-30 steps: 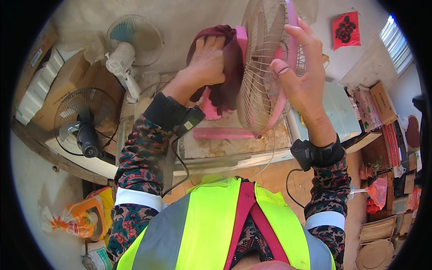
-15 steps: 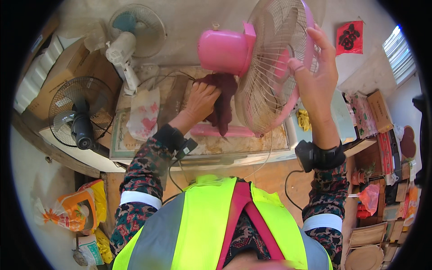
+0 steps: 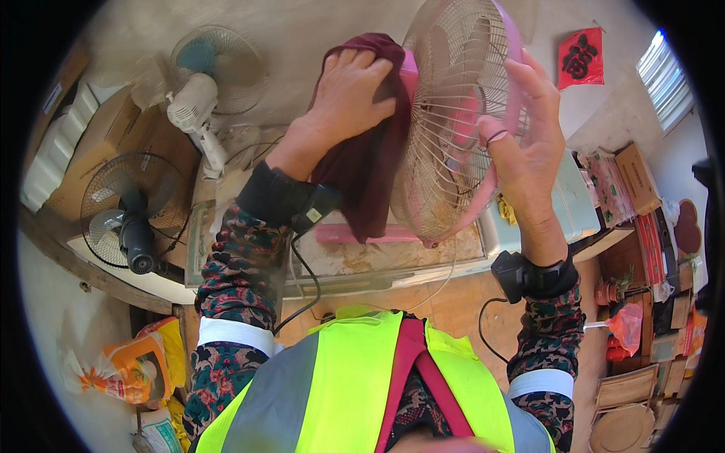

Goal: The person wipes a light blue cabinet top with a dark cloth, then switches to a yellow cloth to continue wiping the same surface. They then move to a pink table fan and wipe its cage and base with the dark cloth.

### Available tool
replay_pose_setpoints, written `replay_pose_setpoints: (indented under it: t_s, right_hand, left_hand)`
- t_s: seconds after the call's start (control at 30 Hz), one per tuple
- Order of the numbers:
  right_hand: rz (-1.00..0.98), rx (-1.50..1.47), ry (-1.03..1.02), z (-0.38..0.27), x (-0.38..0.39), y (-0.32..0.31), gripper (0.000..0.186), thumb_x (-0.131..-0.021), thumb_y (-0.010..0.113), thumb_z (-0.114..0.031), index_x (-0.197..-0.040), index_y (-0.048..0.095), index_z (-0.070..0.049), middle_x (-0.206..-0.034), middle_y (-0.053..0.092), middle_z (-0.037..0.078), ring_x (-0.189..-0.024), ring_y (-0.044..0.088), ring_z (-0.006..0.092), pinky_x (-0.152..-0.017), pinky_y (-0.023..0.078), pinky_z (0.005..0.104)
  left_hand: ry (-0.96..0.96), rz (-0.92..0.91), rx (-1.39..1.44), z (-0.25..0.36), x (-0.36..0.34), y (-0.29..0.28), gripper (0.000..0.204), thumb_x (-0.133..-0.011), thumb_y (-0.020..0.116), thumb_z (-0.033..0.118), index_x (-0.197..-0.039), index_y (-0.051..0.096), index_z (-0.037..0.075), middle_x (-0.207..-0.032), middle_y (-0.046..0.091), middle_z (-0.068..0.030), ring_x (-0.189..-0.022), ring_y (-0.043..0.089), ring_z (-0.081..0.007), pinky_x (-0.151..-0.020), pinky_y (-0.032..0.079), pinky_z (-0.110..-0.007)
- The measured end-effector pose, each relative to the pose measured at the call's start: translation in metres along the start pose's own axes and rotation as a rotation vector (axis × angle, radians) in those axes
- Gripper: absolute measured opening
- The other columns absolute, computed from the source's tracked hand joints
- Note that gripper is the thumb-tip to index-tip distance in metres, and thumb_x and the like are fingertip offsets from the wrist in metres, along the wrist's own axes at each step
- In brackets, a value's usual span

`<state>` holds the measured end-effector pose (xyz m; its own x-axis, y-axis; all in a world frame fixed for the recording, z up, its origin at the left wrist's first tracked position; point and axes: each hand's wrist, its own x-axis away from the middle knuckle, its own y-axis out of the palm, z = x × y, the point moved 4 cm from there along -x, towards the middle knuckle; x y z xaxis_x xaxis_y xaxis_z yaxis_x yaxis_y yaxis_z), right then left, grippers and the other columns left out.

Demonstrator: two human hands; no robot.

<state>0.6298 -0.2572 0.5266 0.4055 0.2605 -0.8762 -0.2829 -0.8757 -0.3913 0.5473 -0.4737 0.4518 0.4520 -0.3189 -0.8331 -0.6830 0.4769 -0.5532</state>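
Observation:
A pink electric fan (image 3: 453, 128) stands on the worktop with its wire guard turned to the right. My left hand (image 3: 349, 94) presses a dark maroon cloth (image 3: 361, 177) over the motor housing behind the guard. Its fingers curve over the top, and the cloth hangs down past the fan's neck and hides most of the housing. My right hand (image 3: 532, 128) grips the guard's pink rim (image 3: 513, 64) on the right side, thumb against the front wires. Below the cloth, part of the pink base (image 3: 347, 232) shows on the worktop.
A white fan (image 3: 200, 106) stands at the back left, a black fan (image 3: 134, 219) at the far left beside cardboard boxes (image 3: 98, 151). A pale blue box-shaped thing (image 3: 563, 200) with a yellow cloth (image 3: 506, 210) is to the right. Cables hang over the worktop's front edge (image 3: 362, 281).
My left hand has lifted the cloth from beneath the motor housing up onto its top. My right hand still holds the rim. The whole view has shifted slightly.

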Motion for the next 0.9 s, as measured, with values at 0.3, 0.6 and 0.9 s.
replay_pose_setpoints:
  t_s: [0.3, 0.6, 0.9]
  right_hand:
    - [-0.039, 0.139, -0.091, -0.011, 0.003, -0.003, 0.059, -0.072, 0.067, -0.004, -0.130, 0.058, -0.005, -0.144, 0.050, 0.015, -0.133, 0.047, 0.0262, -0.112, 0.035, 0.0374]
    - [-0.007, 0.078, -0.040, 0.000, -0.002, -0.005, 0.054, -0.076, 0.066, -0.007, -0.130, 0.058, -0.005, -0.145, 0.048, 0.015, -0.133, 0.046, 0.0259, -0.112, 0.036, 0.0375]
    - [0.016, -0.098, 0.055, 0.014, 0.001, -0.011, 0.055, -0.072, 0.070, -0.004, -0.126, 0.060, -0.006, -0.142, 0.049, 0.017, -0.130, 0.047, 0.0273, -0.111, 0.035, 0.0390]
  left_hand:
    - [0.095, -0.067, -0.142, 0.024, 0.015, 0.010, 0.028, -0.080, 0.063, 0.020, -0.105, 0.064, 0.006, -0.103, 0.062, -0.0129, -0.106, 0.056, -0.0330, -0.103, 0.032, -0.055]
    - [0.056, -0.265, -0.125, 0.049, 0.097, 0.047, 0.031, -0.077, 0.063, 0.013, -0.106, 0.070, 0.019, -0.098, 0.062, -0.0026, -0.098, 0.055, -0.0268, -0.094, 0.035, -0.049]
    - [-0.017, 0.253, -0.052, 0.037, 0.111, 0.040, 0.024, -0.072, 0.069, 0.016, -0.096, 0.068, 0.013, -0.098, 0.059, -0.0094, -0.095, 0.052, -0.0326, -0.088, 0.035, -0.050]
